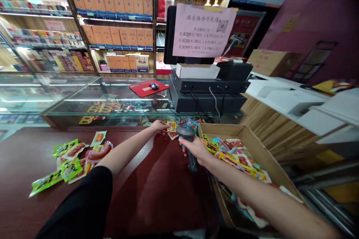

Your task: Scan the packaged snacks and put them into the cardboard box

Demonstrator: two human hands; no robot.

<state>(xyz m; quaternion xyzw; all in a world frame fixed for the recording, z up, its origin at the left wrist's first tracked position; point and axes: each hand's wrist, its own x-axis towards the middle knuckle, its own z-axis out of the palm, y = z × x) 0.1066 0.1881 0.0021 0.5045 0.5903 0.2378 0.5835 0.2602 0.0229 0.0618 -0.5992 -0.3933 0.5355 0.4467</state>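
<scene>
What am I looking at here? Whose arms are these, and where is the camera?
No robot here: a person is working with two bare hands. The single picture comes from a camera worn on that person's head, looking forward and down. The left hand holds a small yellow packet by its edge; the right hand grips a dark handheld scanner. On the reddish-brown table, loose snack packets lie to the left. To the right is an open cardboard box containing more packets. Beyond is a glass counter.

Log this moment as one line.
left hand: holding yellow packet | right hand: gripping scanner | cardboard box: packets inside | loose packets: tabletop, left
</scene>
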